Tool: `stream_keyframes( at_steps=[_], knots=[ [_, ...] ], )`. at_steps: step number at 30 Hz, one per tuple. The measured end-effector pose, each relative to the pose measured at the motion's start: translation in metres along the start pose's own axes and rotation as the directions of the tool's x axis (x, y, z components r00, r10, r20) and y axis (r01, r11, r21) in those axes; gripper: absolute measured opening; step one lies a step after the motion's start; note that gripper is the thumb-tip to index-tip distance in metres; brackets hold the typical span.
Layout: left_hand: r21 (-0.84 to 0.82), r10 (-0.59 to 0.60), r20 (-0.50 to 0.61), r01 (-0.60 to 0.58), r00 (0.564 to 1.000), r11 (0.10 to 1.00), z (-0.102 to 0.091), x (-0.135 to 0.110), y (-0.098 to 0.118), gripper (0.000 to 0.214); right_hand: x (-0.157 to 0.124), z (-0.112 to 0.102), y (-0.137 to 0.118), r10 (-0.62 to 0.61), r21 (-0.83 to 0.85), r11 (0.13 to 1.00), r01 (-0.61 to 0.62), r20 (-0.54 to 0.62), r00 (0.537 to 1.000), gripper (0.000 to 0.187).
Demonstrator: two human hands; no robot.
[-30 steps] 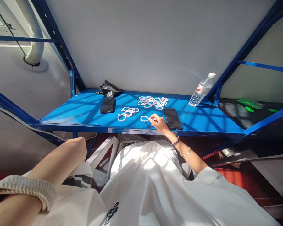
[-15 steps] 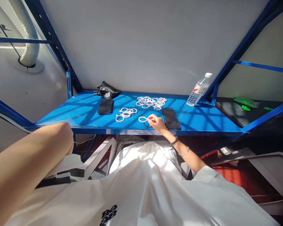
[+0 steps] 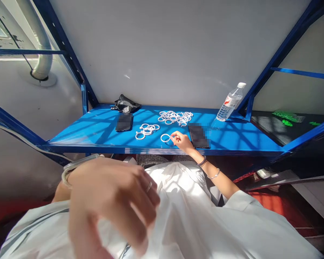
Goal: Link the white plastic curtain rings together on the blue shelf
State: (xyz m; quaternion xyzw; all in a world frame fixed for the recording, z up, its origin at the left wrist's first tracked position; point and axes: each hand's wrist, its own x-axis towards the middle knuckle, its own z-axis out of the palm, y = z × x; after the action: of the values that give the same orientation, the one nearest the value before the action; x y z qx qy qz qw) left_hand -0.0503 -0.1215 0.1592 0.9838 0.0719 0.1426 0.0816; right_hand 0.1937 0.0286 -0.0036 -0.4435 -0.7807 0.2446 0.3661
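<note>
My right hand rests on the blue shelf near its front edge, fingertips pinched on the rim of a single white ring lying flat there. Two bracelets sit on that wrist. My left hand is close to the camera over my white shirt, fingers loosely stretched and slightly blurred, with nothing in them; it wears a finger ring and a wristband. A small cluster of white rings lies left of the single ring. A bigger pile of white rings lies further back.
A dark phone and a black bag lie at the shelf's back left. Another phone lies beside my right hand. A water bottle stands at the back right. Green pieces sit on a dark surface beyond the blue upright.
My left arm swung across the view and the hand now hangs close in front of the camera. My right hand stays pinched on the single ring.
</note>
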Motion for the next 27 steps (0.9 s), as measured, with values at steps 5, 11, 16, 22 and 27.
stream_keyframes(
  at_steps=[5,11,16,22,27],
  knots=[
    [-0.054,-0.364,-0.24,0.362,0.9,0.931,0.057,0.025,-0.094,0.025,0.001,0.002,0.006,-0.027,0.018,0.999,0.027,0.002,1.0,0.025],
    [-0.098,-0.476,-0.445,0.487,0.759,0.868,0.141,0.017,-0.176,0.045,0.002,0.002,0.008,-0.028,0.024,0.999,0.028,-0.009,1.0,0.024],
    [-0.095,-0.463,-0.463,0.477,0.756,0.874,0.156,0.015,-0.178,0.036,0.001,0.002,0.004,-0.031,0.021,0.999,0.032,-0.007,0.999,0.025],
    [-0.126,-0.522,-0.496,0.538,0.694,0.834,0.156,0.014,-0.178,0.04,0.001,0.001,0.003,-0.018,0.011,1.0,0.018,0.001,1.0,0.023],
    [-0.14,-0.531,-0.527,0.548,0.664,0.825,0.158,0.015,-0.176,0.044,0.001,0.001,0.002,-0.015,-0.013,1.0,0.015,-0.02,1.0,0.021]
  ],
)
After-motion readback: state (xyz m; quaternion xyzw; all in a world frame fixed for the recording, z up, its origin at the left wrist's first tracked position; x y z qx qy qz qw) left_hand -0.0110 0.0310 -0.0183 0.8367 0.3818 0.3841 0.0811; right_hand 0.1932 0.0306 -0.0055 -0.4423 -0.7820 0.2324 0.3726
